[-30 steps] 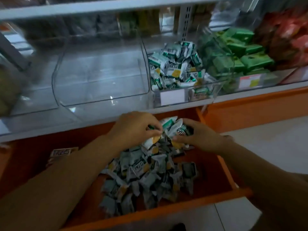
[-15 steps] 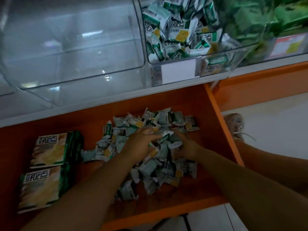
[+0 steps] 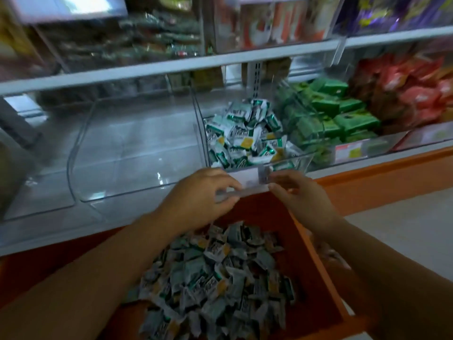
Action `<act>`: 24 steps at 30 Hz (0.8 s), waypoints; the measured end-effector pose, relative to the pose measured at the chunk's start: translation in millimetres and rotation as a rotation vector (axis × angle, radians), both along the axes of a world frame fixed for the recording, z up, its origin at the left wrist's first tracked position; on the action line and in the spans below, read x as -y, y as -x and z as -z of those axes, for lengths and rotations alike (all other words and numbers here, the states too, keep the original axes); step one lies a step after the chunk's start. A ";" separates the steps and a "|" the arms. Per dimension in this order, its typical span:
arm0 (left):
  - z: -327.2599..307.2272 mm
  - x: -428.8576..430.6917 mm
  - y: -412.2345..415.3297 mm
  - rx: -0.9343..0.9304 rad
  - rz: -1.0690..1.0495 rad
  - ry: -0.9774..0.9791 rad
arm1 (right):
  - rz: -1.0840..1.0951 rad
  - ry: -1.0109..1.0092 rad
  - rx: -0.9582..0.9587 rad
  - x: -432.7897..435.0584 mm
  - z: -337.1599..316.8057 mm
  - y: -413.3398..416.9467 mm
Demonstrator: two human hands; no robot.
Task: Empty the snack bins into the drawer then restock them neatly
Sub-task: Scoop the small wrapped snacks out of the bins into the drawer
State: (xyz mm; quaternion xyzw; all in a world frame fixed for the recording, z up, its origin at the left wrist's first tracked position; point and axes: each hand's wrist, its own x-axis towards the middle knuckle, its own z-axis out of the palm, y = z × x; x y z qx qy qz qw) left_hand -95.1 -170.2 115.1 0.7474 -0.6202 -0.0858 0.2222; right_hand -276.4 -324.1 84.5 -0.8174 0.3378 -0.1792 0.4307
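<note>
Grip on bin (image 3: pixel 302 159): left hand (image 3: pixel 196 197) fingers pinch its clear front lip, label (image 3: pixel 247 179) between hands, right hand (image 3: pixel 304 200) fingers pinch same lip. Snacks (image 3: pixel 245 136) sit just beyond fingertips, more in drawer (image 3: pixel 316 261) under wrists. Bin likely stiff, slick, light; hold lip at both ends, tip slowly. Packets light, crinkly, slide easily.

Left hand (image 3: pixel 203 193) and right hand (image 3: pixel 302 196) grip the snack bin (image 3: pixel 302 159) by its front, above the drawer (image 3: pixel 304 271)
</note>
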 end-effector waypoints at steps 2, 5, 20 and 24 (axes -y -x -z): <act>-24.9 15.7 -9.6 0.054 0.017 0.030 | 0.000 0.026 0.058 9.3 -23.7 -2.4; -46.2 48.6 -33.1 0.120 0.003 -0.033 | -0.017 0.090 0.069 36.1 -39.6 -17.4; -18.5 212.2 -136.2 0.285 -0.063 -0.501 | -0.174 0.362 -0.358 159.2 -3.0 -141.5; -8.3 218.3 -139.3 0.242 -0.072 -0.530 | -0.189 0.564 -0.383 159.0 1.9 -141.1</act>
